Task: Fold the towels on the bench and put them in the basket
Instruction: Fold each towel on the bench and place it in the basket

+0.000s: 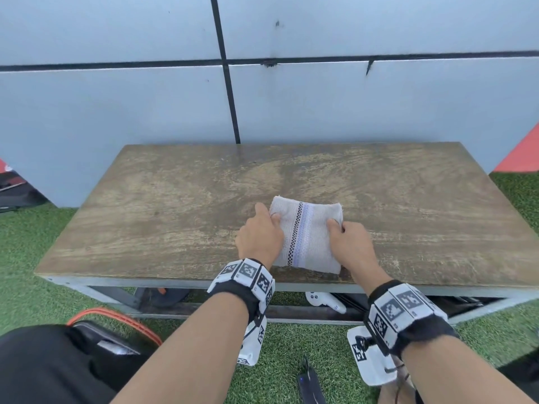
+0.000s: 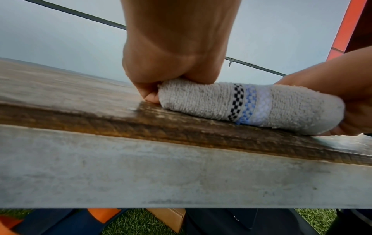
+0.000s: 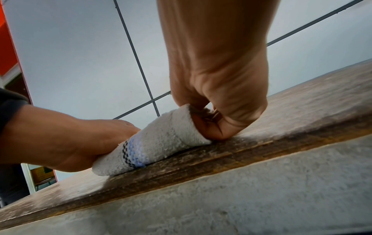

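Observation:
A small folded off-white towel (image 1: 306, 234) with a black checkered and pale blue stripe lies near the front edge of the wooden bench (image 1: 175, 199). My left hand (image 1: 262, 231) grips its left side, thumb on top and fingers tucked under. My right hand (image 1: 347, 240) grips its right side the same way. From the left wrist view the towel (image 2: 241, 103) is a thick folded bundle, with the left hand (image 2: 171, 66) pinching its end. In the right wrist view the right hand (image 3: 221, 95) pinches the towel (image 3: 157, 143), lifting that end slightly.
An orange-rimmed basket (image 1: 116, 325) shows partly at the lower left on the green turf, behind my dark-clothed knee. A white controller (image 1: 323, 300) and dark items lie under the bench. A grey panelled wall (image 1: 291, 97) stands close behind the bench.

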### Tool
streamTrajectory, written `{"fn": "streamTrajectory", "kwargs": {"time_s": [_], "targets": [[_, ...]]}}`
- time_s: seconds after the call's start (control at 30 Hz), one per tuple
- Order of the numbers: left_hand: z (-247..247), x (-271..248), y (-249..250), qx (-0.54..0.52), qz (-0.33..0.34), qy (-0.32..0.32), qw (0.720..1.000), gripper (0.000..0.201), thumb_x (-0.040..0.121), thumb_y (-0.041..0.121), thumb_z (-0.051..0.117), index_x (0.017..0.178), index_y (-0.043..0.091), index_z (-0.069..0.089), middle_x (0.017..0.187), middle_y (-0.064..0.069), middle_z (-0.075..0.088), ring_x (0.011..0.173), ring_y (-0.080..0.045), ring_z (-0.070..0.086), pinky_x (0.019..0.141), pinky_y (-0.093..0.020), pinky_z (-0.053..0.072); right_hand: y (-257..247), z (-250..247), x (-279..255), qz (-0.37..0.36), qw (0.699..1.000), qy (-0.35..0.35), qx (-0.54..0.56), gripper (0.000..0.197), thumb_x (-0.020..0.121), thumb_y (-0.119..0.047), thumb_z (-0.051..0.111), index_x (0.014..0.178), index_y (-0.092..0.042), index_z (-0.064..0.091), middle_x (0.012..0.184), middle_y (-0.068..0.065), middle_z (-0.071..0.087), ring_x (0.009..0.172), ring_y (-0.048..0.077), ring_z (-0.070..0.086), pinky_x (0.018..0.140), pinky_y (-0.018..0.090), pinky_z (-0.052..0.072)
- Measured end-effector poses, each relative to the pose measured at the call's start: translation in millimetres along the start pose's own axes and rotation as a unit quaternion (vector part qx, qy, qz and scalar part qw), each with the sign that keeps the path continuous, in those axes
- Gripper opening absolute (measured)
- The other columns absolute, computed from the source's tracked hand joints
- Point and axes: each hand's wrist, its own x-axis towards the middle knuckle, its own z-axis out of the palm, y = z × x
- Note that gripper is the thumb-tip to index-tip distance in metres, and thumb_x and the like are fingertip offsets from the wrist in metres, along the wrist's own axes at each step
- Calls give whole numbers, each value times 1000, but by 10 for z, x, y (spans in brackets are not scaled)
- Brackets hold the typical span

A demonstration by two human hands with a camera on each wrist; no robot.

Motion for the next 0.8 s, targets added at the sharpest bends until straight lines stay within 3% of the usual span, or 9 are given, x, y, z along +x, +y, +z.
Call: {"fn": "streamTrajectory", "kwargs": {"time_s": [0.17, 0.27, 0.33, 0.4, 0.5, 0.53, 0.6, 0.67, 0.8], "targets": [[2, -34, 45, 3, -21, 17, 1000, 24, 105, 34, 38, 109, 11, 42, 89, -8, 64, 77, -32, 61, 66, -38, 42, -7, -14, 23, 8, 1000, 14, -8, 48, 102, -40, 48, 63, -14, 38, 57, 1, 43, 49, 17, 39, 47, 29, 30], [-21, -53, 42, -71, -40, 48, 996, 16, 106, 30, 37, 107, 14, 40, 88, -4, 63, 68, -20, 56, 66, -38, 43, -14, -57, -69, 16, 996, 72, 41, 31, 99, -43, 52, 95, -13, 47, 83, 2, 58, 69, 18, 58, 59, 34, 47], [-27, -84, -3, -98, -10, 102, 990, 9, 103, 25, 42, 106, 17, 41, 95, -1, 57, 75, -16, 52, 69, -36, 42, -14, -93, -178, -80, 986, 144, 31, 26, 99, -34, 54, 110, -13, 45, 101, 3, 56, 85, 18, 58, 70, 34, 49], [4, -156, -57, -27, 121, 159, 979, 9, 97, 21, 48, 105, 18, 46, 102, 1, 50, 87, -16, 48, 76, -33, 43, -5, -93, -268, -243, 948, 197, -64, 26, 97, -23, 55, 118, -9, 47, 114, 5, 51, 98, 19, 52, 82, 32, 46], [177, -258, -96, 43, 272, 84, 958, 28, 99, 28, 40, 121, 18, 54, 125, 3, 55, 115, -16, 50, 97, -34, 42, 42, 32, -263, -347, 905, 95, -228, 42, 100, -28, 44, 138, -10, 46, 141, 8, 48, 131, 25, 45, 108, 42, 39], [238, -264, -113, 65, 282, 39, 956, 41, 102, 32, 33, 135, 17, 51, 142, 2, 50, 133, -17, 44, 110, -38, 36, 62, 91, -252, -335, 903, 41, -265, 49, 103, -33, 35, 148, -12, 39, 154, 6, 39, 144, 22, 33, 118, 43, 29], [312, -208, -168, 105, 259, -29, 960, 57, 105, 39, 18, 157, 17, 24, 165, 3, 20, 153, -14, 12, 125, -41, 15, 76, 176, -211, -274, 919, -39, -282, 58, 107, -42, 18, 160, -18, 17, 168, -2, 11, 155, 13, 3, 126, 43, 4], [324, -106, -205, 100, 232, -71, 965, 60, 105, 43, 15, 160, 21, 7, 167, 7, 2, 153, -8, -5, 126, -42, 7, 62, 197, -138, -239, 925, -69, -287, 60, 106, -45, 13, 161, -22, 5, 168, -8, -5, 153, 9, -11, 125, 44, -5], [263, -34, -159, 85, 212, -96, 969, 59, 106, 43, 17, 160, 24, 2, 167, 10, -4, 152, -5, -9, 125, -45, 3, 3, 159, -16, -228, 917, -76, -319, 60, 106, -47, 12, 160, -24, 1, 168, -7, -10, 153, 8, -13, 124, 47, -7]]}}
